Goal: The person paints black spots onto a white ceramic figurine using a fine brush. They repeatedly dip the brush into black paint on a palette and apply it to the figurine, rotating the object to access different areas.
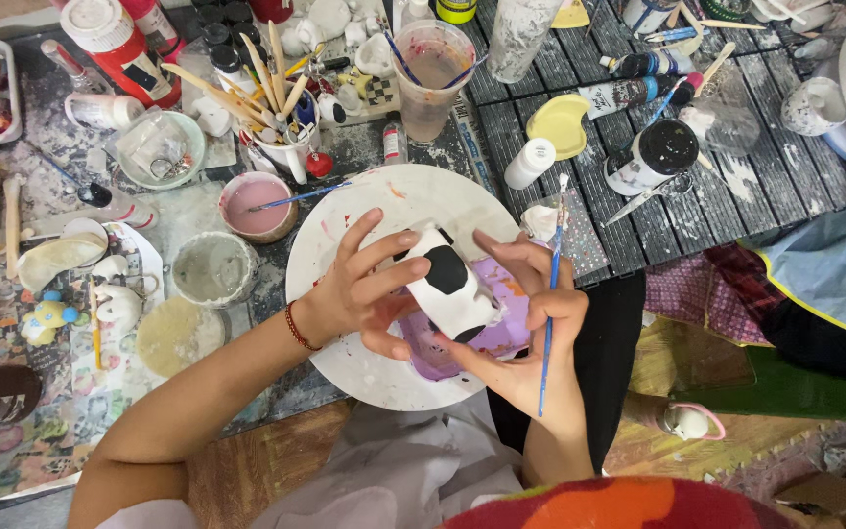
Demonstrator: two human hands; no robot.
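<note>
My left hand (364,284) grips a small white figurine with black patches (447,284) over a round white plate (345,230) smeared with purple paint (506,333). My right hand (531,328) steadies the figurine from the right and holds a thin blue-handled paintbrush (548,323) upright between its fingers, bristles pointing away from me. A red cord bracelet sits on my left wrist.
Around the plate are a pink paint bowl (257,208) with a brush, a grey crusted bowl (211,269), a cup of brushes (281,108), a murky water cup (433,73), paint bottles (653,157), a yellow palette (560,125), scissors and small painted figures at left (115,304).
</note>
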